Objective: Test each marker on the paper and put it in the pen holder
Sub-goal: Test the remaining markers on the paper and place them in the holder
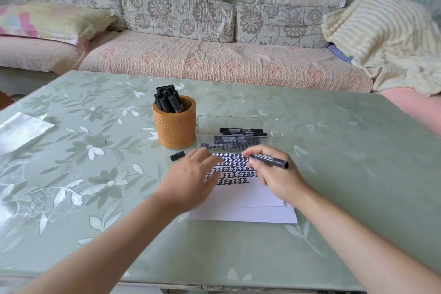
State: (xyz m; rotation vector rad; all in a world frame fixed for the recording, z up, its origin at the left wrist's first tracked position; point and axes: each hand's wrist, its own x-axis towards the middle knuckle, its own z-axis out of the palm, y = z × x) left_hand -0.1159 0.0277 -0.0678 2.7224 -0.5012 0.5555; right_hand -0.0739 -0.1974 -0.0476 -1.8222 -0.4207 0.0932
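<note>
table (95, 126): green floral top under a glossy cover, glare patch at its 9 o'clock edge.
pen holder (175, 126): orange-brown cylinder, upright, at 10 o'clock from paper (243, 210). Just beside the left end of tray (278, 126), apart from the sheet.
markers in holder (167, 100): bunch of black capped ones standing inside, leaning toward 11 o'clock. Count unclear.
cap (177, 155): black, loose, lying flat on the table at 6 o'clock from the pen holder, just off the paper's far-left corner.
left hand (193, 174): palm down, fingers straight and spread, nothing in it. Sits over the paper's left edge, fingertips pointing to 1 o'clock. Blurred, so contact with the sheet can't be confirmed.
paper: white, looks like two sheets stacked slightly offset. Far half filled with rows of black marks, near half blank.
tray: clear plastic, at 12 o'clock from the paper, near its far edge.
markers in tray (241, 132): several black ones lying flat, running 9-to-3.
right hand (276, 179): over the paper's right side, thumb and fingers curled round marker (270, 160).
marker: black barrel, rear end sticking out toward 3 o'clock, writing end hidden behind the fingers.
sofa (214, 59): at 12 o'clock beyond the table, cream blanket (381, 38) on its 3 o'clock end.
</note>
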